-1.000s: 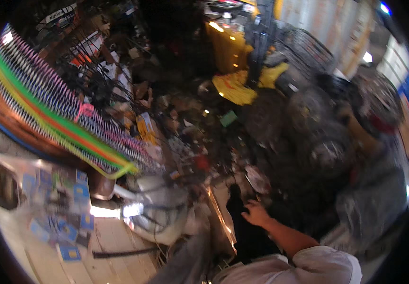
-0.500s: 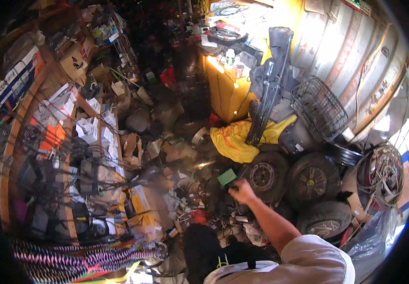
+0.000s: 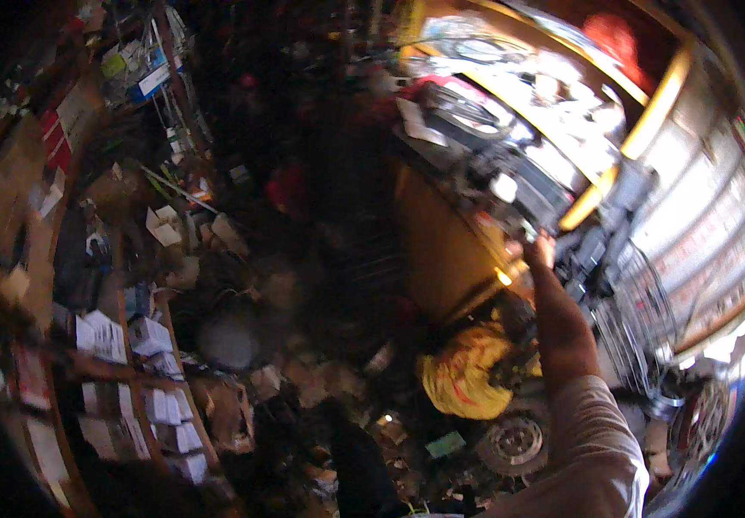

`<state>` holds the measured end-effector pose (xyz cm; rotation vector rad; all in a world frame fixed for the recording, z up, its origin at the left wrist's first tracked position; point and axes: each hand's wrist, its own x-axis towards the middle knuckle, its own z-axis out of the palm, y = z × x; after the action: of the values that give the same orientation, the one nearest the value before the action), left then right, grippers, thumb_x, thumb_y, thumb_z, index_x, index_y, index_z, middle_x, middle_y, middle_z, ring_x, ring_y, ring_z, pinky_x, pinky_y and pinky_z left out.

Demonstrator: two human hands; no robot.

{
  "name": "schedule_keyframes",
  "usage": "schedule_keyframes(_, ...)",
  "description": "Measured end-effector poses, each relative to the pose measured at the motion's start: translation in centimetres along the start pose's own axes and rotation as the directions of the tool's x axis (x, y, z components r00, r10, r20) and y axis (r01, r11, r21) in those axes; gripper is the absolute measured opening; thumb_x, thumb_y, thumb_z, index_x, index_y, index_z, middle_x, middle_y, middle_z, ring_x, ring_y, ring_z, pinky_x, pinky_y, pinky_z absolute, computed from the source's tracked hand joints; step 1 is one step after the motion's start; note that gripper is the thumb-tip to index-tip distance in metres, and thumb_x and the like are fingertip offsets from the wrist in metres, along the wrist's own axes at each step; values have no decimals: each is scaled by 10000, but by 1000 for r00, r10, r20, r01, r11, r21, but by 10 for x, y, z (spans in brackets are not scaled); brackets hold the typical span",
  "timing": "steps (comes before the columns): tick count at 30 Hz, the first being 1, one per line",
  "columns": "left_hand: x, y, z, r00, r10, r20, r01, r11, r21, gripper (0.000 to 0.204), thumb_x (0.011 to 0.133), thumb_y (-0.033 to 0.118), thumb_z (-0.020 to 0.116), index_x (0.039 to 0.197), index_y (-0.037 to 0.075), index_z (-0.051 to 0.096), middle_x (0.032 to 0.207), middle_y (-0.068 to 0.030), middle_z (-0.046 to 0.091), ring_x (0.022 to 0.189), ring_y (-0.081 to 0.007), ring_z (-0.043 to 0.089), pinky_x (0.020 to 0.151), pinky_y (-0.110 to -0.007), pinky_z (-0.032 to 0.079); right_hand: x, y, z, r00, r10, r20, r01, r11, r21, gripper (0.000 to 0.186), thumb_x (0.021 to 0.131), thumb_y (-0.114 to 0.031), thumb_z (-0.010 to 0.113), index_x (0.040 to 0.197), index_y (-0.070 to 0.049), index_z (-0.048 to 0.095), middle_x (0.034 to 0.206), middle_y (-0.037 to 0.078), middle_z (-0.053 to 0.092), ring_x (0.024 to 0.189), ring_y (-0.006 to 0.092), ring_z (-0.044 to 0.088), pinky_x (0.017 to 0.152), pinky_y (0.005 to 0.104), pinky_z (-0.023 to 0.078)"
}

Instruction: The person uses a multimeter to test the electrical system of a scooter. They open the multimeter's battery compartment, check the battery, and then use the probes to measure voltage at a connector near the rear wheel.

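Note:
My right arm stretches forward, and my right hand [image 3: 540, 250] is up by the edge of a yellow cabinet [image 3: 446, 250]. Motion smears its fingers, so whether they hold anything is unclear. A small pale thing [image 3: 528, 230] shows at the fingertips. Just beyond stands a white container [image 3: 503, 187], beside a dark box-shaped item [image 3: 538, 183] on the cluttered cabinet top. Down on the littered floor, a flat green rectangular piece [image 3: 446, 445] lies near a wheel [image 3: 513, 442]. My left hand is out of view.
Yellow cloth or sacking [image 3: 467, 375] lies below the cabinet. A wire basket [image 3: 640, 302] and black upright parts stand on the right, against a corrugated wall [image 3: 700, 207]. Wooden shelving with white boxes [image 3: 165, 406] runs along the left. Cardboard scraps [image 3: 312, 380] cover the floor.
My right hand has risen from beside the green piece near the wheels to the cabinet edge. The view has shifted forward, so the floor things appear lower.

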<state>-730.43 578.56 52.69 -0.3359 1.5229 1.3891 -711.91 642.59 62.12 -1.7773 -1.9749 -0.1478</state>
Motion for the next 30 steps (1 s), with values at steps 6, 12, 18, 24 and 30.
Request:
schedule_keyframes(6,92,173,-18,999,33,-20,-30,992,125,376,927,294,615,1212,49,609,1154,-111,617,1021,-225,574,892,-381,446,56,-36,36,822,319,472,-216,941,-259,573,834,-523,630,1205,-86,631,1232,166,634,1128,310,633,955,452,498)
schedule_keyframes(12,97,246,-56,982,24,-188,6,988,157,364,935,300,613,1209,60,614,1148,-111,621,1005,-221,579,872,-381,454,62,-14,74,886,430,175,-371,882,-291,343,846,-186,639,1132,0,598,1172,204,606,1139,390,583,942,445,498)
schedule_keyframes(18,93,283,-118,934,-60,-353,131,974,182,353,943,306,610,1206,71,619,1142,-110,625,989,-218,584,852,-380,462,50,37,83,855,220,469,-35,928,-372,568,710,-458,758,999,22,665,991,265,634,872,447,629,787,500,523)
schedule_keyframes(24,190,382,-161,896,-155,-415,276,929,249,342,951,311,608,1203,82,624,1136,-110,628,972,-214,590,832,-379,471,26,69,112,967,210,145,-208,978,-34,654,638,-506,831,1008,1,651,839,171,686,715,323,675,626,449,515)
schedule_keyframes(30,394,535,-95,956,-186,-228,282,798,532,330,959,317,606,1200,93,628,1129,-109,632,956,-210,595,811,-378,479,-21,-59,23,666,733,138,-715,680,-166,420,897,-316,650,1164,-7,552,980,206,672,811,356,679,660,420,547)
